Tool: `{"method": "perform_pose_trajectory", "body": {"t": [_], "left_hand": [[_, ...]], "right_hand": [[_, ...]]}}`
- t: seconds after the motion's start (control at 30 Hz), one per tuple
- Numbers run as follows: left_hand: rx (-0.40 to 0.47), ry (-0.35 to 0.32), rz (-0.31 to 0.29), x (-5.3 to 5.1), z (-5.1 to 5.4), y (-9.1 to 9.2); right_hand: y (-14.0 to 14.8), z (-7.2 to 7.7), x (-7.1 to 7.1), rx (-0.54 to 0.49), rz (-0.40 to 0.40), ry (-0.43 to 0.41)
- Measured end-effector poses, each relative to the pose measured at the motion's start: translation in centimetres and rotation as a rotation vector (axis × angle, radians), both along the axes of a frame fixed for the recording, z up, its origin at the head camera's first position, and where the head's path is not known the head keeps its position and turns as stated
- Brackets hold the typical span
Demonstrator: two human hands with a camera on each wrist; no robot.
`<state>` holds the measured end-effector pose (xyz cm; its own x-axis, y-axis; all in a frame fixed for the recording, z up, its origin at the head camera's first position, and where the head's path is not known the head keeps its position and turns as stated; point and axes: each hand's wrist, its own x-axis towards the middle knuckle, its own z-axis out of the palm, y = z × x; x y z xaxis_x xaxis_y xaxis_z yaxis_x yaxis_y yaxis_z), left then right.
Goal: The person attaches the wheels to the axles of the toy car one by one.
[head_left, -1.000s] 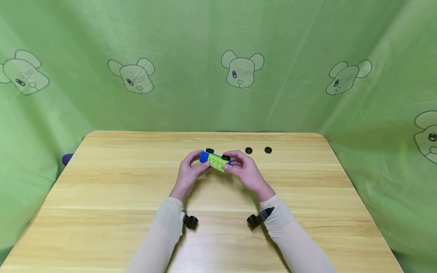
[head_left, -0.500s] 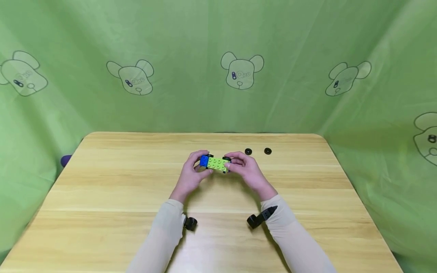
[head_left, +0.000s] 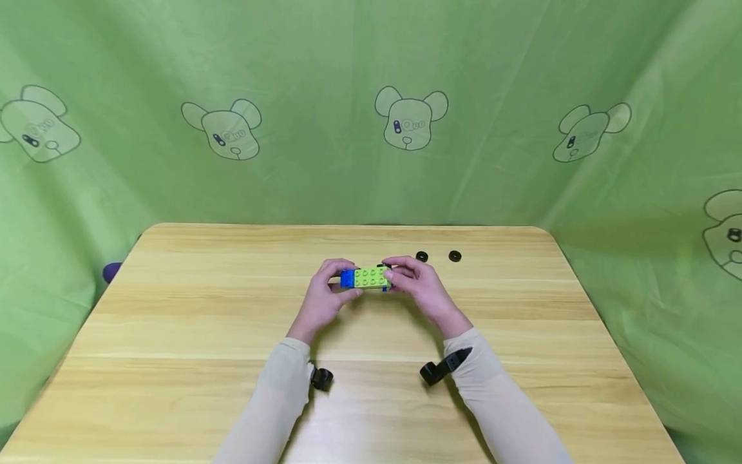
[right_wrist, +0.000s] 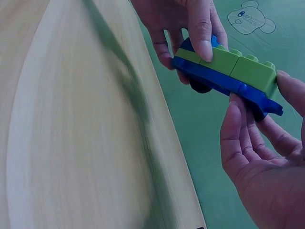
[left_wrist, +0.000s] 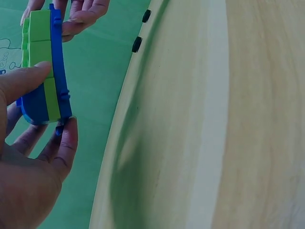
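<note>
A toy car of lime-green studded blocks on a blue base is held up above the table between both hands. My left hand grips its blue end; in the left wrist view the thumb lies on the green side, with fingertips at the base. My right hand pinches the opposite end, thumb against the green block and fingers beneath the blue chassis, as the right wrist view shows. Under the car a black wheel sits near the left hand. The near long side carries no wheel at its two blue axle stubs.
Two loose black wheels, a left one and a right one, lie on the wooden table beyond the right hand. A green curtain surrounds the back and sides. Something purple shows past the left edge.
The car has turned from a slant to nearly level, studs facing up, and its far-side wheels have dropped mostly out of sight. Both hands keep their grip; the left thumb has shifted to the near side.
</note>
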<state>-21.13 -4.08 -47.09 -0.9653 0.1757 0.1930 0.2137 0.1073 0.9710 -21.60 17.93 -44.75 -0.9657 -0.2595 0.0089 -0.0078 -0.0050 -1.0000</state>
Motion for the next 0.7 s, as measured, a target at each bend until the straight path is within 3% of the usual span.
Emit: {"method": "perform_pose_trajectory", "body": {"t": [0.33, 0.7], "left_hand": [[-0.048, -0.108, -0.013, 0.29, -0.43, -0.01], [-0.033, -0.101, -0.069, 0.57, -0.44, 0.26]], "right_hand": [[0.40, 0.04, -0.02, 0.005, -0.020, 0.001], [0.62, 0.13, -0.02, -0.021, 0.007, 0.023]]}}
